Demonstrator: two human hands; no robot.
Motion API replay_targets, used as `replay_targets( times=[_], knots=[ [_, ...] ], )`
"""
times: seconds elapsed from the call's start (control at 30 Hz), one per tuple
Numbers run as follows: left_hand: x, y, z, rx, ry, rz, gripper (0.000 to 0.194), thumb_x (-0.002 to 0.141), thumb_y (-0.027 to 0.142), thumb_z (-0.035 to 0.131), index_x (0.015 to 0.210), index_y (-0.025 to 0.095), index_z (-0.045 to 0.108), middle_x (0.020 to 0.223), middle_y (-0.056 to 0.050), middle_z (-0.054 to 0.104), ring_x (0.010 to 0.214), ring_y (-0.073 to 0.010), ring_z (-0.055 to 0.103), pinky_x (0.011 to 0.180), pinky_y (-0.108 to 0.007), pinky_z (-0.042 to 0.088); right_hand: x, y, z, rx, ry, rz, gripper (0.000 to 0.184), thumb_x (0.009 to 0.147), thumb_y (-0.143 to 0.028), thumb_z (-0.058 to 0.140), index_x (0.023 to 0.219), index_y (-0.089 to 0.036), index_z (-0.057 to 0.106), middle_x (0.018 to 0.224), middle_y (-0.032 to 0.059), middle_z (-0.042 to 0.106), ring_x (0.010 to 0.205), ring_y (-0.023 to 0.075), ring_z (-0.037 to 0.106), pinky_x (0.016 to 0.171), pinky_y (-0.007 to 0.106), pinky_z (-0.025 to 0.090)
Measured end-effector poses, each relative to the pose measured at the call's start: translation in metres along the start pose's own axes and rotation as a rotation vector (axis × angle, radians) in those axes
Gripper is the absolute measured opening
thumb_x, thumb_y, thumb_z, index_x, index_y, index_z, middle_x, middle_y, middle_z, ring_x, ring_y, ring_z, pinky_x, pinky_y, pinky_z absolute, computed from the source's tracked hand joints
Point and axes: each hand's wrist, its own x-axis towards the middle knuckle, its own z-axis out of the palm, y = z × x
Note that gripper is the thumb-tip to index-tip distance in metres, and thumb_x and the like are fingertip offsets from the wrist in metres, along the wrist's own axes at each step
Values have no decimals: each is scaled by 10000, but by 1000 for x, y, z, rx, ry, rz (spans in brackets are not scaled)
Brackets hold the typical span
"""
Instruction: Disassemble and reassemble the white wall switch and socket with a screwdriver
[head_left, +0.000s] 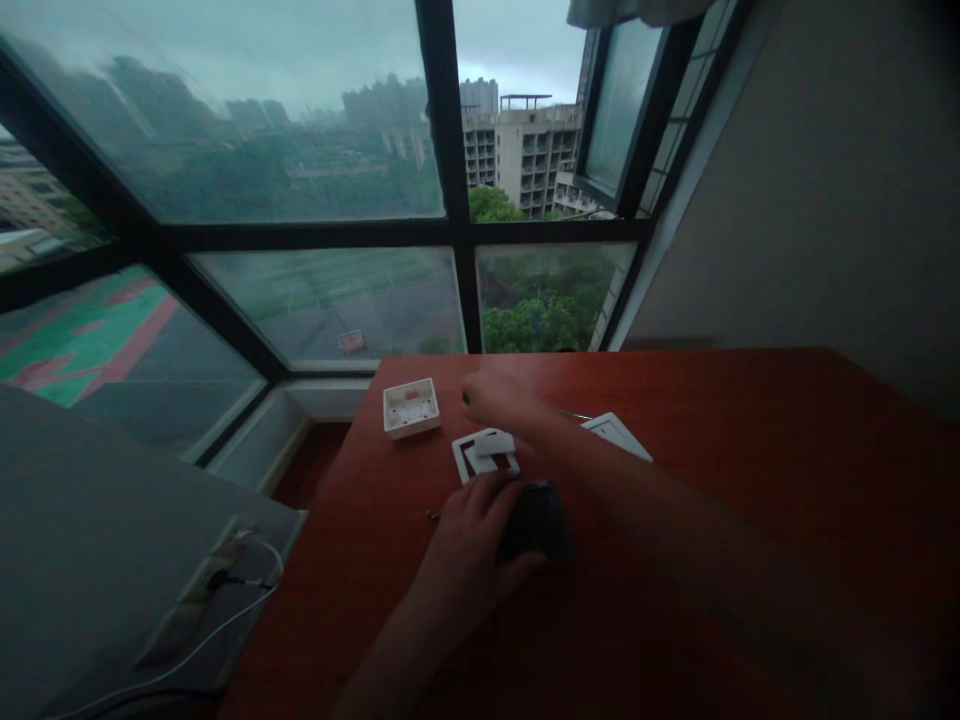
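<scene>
My left hand [476, 525] curls over a dark, block-shaped thing [536, 522] on the tabletop, thumb on its near side and fingers at its left. Its kind is too dark to make out. Just beyond the fingertips lies a white switch-plate frame [463, 460] with a loose white piece across it. My right arm reaches in from the right, and my right hand [491, 396] is closed above the table, right of an open white mounting box [412, 410]. A small dark spot shows at that fist; what it holds is hidden. Tiny screws [432, 515] lie left of my left hand.
On the red-brown table [750, 440], a white switch plate [616, 436] lies partly behind my right forearm, near a thin metal rod [577, 415]. Windows stand beyond the table's back edge. At lower left, a white cable [217, 628] runs from a wall socket strip.
</scene>
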Motion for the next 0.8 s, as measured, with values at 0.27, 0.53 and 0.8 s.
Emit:
replay_targets(
  times=[0.27, 0.53, 0.8],
  knots=[
    [35, -42, -30, 200, 58, -114, 391, 843, 267, 639, 1215, 185, 547, 1196, -109, 574, 1080, -288, 562, 921, -454, 471, -85, 44, 0, 9, 10, 4, 285, 923, -359, 564, 1136, -174, 604, 1132, 72, 633, 953, 196, 627, 820, 407, 525],
    [48, -46, -26, 292, -51, -73, 422, 819, 395, 671, 1166, 174, 579, 1065, -100, 609, 963, -281, 587, 833, -405, 475, -148, 39, 27, 109, 47, 2, 256, 857, -315, 563, 1067, -192, 643, 980, 96, 700, 899, 241, 654, 714, 316, 444],
    [50, -48, -22, 290, -38, -72, 446, 830, 376, 662, 1196, 145, 551, 1096, -116, 614, 1012, -294, 564, 872, -425, 465, -157, 48, 43, 160, 22, 49, 237, 867, -306, 551, 1063, -196, 624, 1000, 94, 703, 947, 247, 648, 730, 316, 427]
  ],
)
